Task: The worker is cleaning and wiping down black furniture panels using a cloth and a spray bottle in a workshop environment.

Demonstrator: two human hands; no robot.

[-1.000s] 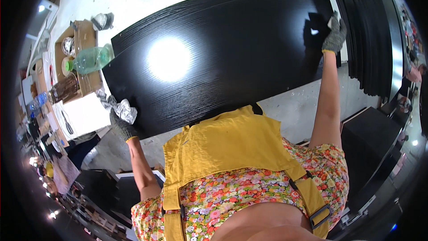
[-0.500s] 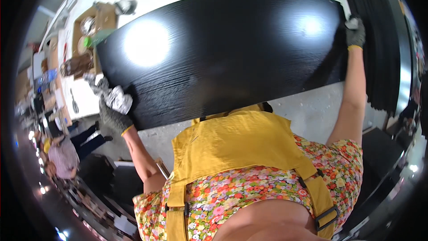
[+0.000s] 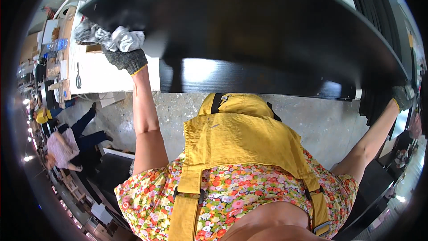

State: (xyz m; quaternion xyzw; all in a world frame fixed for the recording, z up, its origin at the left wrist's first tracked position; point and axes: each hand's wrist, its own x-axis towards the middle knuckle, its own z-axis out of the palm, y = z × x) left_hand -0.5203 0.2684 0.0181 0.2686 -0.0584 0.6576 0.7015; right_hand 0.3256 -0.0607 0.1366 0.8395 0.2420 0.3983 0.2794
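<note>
Here on the head view we have two gloved hands, spread wide, with one raised black board between them. Its long axis runs crosswise to the body, from the left grip to the right grip, one end pointing to each hand, the right end lower in view; the whole thing is tilted, and I can't tell which face is showing. The left hand is closed on one crumpled grey-white rag, bunched right at the board's left end, fingers hidden behind the cloth, so whether they touch the wood I can't say. Over on the other side, the right hand is clamped on the board's right end, its fingers mostly out of sight. Below the raised board and between the two grips lies one second black board, long axis crosswise too. That makes two boards, two hands, one rag. Just left of the left grip, one dark hand tool lies on the white table. Beyond the right grip, a black pleated stack. Between the forearms, nearer the body, one yellow bib over a flowered shirt. Well off to the lower left of the left grip, one co-worker in dark trousers.
</note>
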